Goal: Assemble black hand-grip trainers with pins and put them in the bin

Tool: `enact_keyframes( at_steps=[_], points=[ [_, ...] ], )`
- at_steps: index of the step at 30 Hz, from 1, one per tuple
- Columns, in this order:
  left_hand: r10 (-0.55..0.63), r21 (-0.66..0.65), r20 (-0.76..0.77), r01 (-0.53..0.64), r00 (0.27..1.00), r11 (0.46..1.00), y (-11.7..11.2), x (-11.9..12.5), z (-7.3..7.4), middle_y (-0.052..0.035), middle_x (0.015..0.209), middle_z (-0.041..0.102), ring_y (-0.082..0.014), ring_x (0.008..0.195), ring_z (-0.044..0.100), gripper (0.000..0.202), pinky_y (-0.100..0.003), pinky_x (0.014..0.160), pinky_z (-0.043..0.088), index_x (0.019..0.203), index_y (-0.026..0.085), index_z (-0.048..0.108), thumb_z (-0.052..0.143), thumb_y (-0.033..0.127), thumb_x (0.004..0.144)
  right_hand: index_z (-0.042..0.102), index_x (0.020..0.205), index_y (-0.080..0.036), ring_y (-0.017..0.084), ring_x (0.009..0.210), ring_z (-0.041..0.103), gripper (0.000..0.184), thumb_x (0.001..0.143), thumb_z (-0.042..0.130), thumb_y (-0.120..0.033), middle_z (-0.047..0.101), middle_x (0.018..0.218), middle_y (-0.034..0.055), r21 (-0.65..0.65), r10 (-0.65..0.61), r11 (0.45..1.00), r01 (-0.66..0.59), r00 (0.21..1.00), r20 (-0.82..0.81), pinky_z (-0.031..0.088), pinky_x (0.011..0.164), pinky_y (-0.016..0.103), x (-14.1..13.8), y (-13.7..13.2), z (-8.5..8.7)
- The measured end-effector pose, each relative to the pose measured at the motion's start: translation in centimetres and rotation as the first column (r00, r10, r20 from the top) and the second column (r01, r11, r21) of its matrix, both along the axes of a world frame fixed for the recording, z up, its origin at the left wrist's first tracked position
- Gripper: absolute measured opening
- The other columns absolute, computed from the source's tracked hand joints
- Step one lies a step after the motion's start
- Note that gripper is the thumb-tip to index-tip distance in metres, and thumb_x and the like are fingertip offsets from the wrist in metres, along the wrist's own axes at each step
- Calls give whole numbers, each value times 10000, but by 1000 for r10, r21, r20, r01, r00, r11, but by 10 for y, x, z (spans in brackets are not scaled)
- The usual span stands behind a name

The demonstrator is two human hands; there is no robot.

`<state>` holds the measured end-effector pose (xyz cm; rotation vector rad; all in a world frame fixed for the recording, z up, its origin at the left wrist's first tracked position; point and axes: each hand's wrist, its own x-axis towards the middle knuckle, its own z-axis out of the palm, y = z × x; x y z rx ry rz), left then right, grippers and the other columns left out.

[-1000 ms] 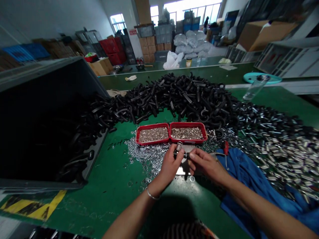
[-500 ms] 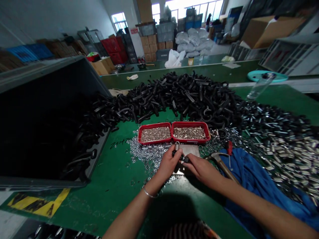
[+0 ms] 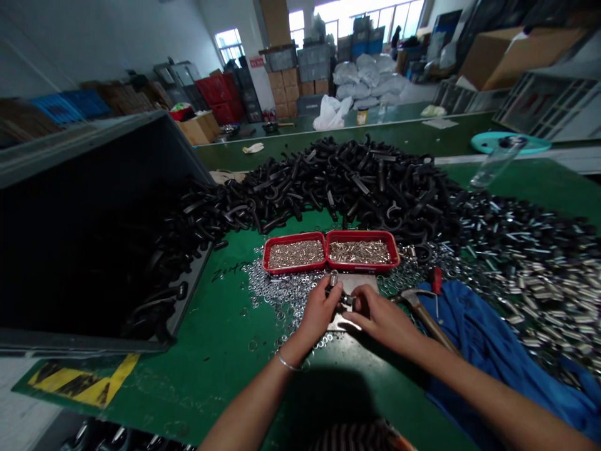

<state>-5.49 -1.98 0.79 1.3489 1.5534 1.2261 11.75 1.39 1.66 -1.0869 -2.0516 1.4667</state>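
My left hand (image 3: pixel 320 311) and my right hand (image 3: pixel 381 319) meet over a small metal plate (image 3: pixel 351 283) on the green table (image 3: pixel 220 363). Both pinch a small dark part (image 3: pixel 346 301) with a metal end between their fingertips. A short spring-like piece (image 3: pixel 333 278) stands just beyond my left fingers. Right behind the hands sits a red two-compartment tray (image 3: pixel 330 239) full of small silver pins. Loose silver washers (image 3: pixel 277 291) lie scattered to the left of the hands.
A big heap of black curved parts (image 3: pixel 357 181) fills the middle of the table. Black-and-silver pieces (image 3: pixel 526 250) spread at the right. A hammer (image 3: pixel 425 313) lies on blue cloth (image 3: pixel 488 351). A large dark bin (image 3: pixel 89 238) stands at left.
The two hands have drawn closer together on the small part and shifted slightly over the plate. The hammer head now shows beside my right hand.
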Motion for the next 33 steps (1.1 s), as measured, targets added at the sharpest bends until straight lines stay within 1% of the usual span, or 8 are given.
enact_keyframes(
  at_steps=[2, 6, 11, 15, 19, 24, 28, 33],
  points=[
    [4, 14, 10, -4, 1000, 1000, 1, 2, 1, 25, 751, 524, -133, 692, 495, 259, -249, 667, 387, 847, 202, 506, 469, 426, 970, 541, 928, -194, 160, 624, 591, 502, 865, 527, -693, 649, 800, 58, 104, -34, 994, 33, 999, 8, 440, 518, 253, 3, 3, 2],
    [-70, 75, -145, 82, 987, 994, -3, 7, 3, 10, 781, 539, -144, 743, 496, 267, -267, 735, 396, 837, 195, 519, 492, 428, 964, 545, 855, -190, 123, 368, 453, 710, 960, 63, -701, 590, 579, 13, -389, 256, 880, -273, 962, -96, 357, 387, 250, 8, 2, 3],
    [-77, 36, 10, 77, 997, 996, -3, 14, 7, -16, 871, 592, -157, 817, 559, 235, -281, 791, 446, 941, 205, 539, 439, 411, 995, 530, 846, -203, 123, 536, 550, 492, 867, 535, -695, 633, 724, 27, -45, -46, 998, 45, 999, -22, 381, 465, 220, 14, 2, -1],
    [-104, 168, -7, 104, 995, 980, -2, 17, 8, -68, 1120, 590, -189, 1092, 553, 191, -334, 1012, 408, 1026, 210, 563, 462, 369, 997, 560, 866, -182, 106, 394, 444, 637, 959, 218, -711, 589, 602, 5, -361, 128, 918, -165, 984, -122, 345, 402, 234, 14, 4, -1],
    [-25, 107, -31, 28, 999, 994, -3, 19, 2, -54, 1004, 581, -174, 952, 567, 229, -326, 912, 460, 1024, 201, 533, 398, 387, 1021, 550, 942, -198, 136, 625, 570, 449, 848, 620, -632, 631, 791, 22, -63, -69, 996, 63, 993, -101, 432, 540, 236, 15, 6, 2],
    [-27, 189, -181, 62, 983, 980, -9, 22, 1, -60, 1010, 562, -183, 1006, 552, 203, -339, 961, 438, 987, 204, 518, 406, 370, 1021, 540, 904, -200, 121, 426, 461, 495, 983, 312, -632, 544, 593, -28, -296, 101, 945, -140, 984, -144, 416, 456, 266, 18, 2, 1],
    [54, 128, -127, -38, 990, 991, -9, 26, 2, -40, 918, 561, -166, 870, 563, 253, -311, 849, 472, 978, 206, 501, 332, 385, 1039, 549, 995, -205, 151, 698, 594, 359, 867, 652, -524, 610, 838, 19, -4, -98, 995, 100, 974, -204, 503, 636, 282, 16, -3, 1],
    [64, 217, -258, -7, 964, 976, -12, 27, -1, -66, 977, 557, -188, 959, 559, 235, -340, 922, 454, 937, 203, 504, 382, 385, 1021, 455, 916, -223, 103, 437, 484, 358, 938, 502, -577, 556, 676, -43, -396, -53, 913, -92, 939, -340, 440, 424, 250, 11, -8, -3]
  ],
)
